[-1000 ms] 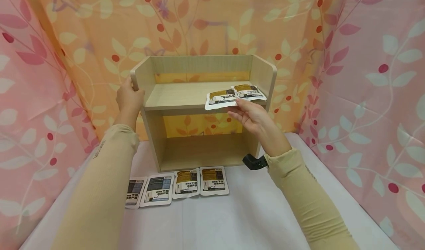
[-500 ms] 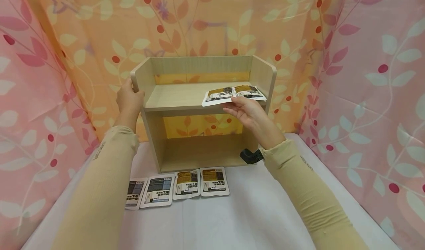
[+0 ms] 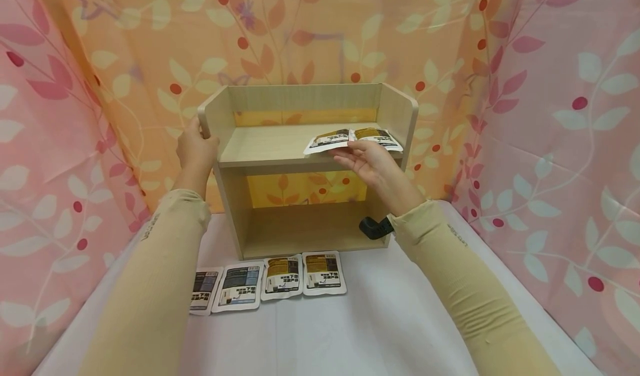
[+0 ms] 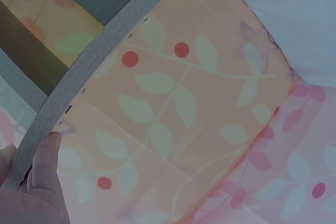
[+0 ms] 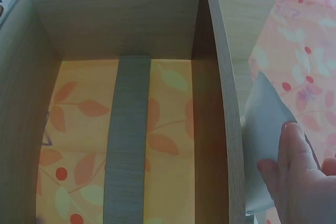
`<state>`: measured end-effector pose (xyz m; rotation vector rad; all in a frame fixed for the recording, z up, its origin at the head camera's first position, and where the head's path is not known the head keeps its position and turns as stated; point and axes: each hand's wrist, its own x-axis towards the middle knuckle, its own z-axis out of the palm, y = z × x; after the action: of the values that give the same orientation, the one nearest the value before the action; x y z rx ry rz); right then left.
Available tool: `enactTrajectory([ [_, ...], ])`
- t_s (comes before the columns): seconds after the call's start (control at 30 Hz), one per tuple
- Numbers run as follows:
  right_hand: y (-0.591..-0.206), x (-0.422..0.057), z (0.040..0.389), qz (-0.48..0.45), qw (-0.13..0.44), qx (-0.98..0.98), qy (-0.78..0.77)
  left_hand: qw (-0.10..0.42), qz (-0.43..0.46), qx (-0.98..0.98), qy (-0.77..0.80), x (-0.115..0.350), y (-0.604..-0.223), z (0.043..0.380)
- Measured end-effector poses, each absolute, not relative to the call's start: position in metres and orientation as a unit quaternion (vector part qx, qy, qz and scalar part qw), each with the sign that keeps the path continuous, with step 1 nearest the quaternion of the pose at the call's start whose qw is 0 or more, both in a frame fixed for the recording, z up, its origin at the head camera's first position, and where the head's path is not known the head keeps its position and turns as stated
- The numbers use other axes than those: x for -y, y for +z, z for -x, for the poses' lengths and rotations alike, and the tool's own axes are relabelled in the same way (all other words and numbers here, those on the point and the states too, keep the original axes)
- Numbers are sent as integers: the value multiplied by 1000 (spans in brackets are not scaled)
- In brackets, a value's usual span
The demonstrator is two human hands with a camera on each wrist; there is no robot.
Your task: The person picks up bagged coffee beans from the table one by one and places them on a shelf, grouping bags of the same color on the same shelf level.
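Observation:
At the left, my left hand [image 3: 196, 149] grips the front edge of the side panel of a small wooden shelf unit [image 3: 295, 164]. The left wrist view has its fingers [image 4: 46, 163] curled on that panel. My right hand [image 3: 372, 168] pinches a flat white pouch [image 3: 327, 141] with a brown and black label, tilted over the front of the upper shelf. In the right wrist view the pouch's plain white underside [image 5: 265, 124] faces the camera. Just right of it, a similar pouch [image 3: 378, 137] lies on the upper shelf, partly behind the right hand.
Several flat pouches lie in a row on the white tabletop before the unit, among them a brown-labelled pouch [image 3: 322, 273] and a blue-labelled pouch [image 3: 238, 287]. The left sleeve covers part of the leftmost pouch [image 3: 204, 291]. Leaf-patterned curtains [image 3: 300, 31] surround the table.
My right hand has shifted slightly left and up, and the held pouch has moved farther in over the upper shelf, tilting more. The left hand keeps its grip on the panel.

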<state>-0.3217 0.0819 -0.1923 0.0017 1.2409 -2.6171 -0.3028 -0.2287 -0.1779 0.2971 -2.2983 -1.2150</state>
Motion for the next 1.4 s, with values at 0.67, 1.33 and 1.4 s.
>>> enactTrajectory([
  [0.67, -188, -68, 336, -46, 67, -389, -918, 255, -105, 846, -457, 228, -178, 302],
  [1.33, -184, -69, 330, -44, 88, -369, -924, 262, -101, 851, -444, 229, -180, 303],
  [1.4, -183, -69, 329, -46, 93, -359, -928, 261, -101, 851, -444, 230, -180, 303],
])
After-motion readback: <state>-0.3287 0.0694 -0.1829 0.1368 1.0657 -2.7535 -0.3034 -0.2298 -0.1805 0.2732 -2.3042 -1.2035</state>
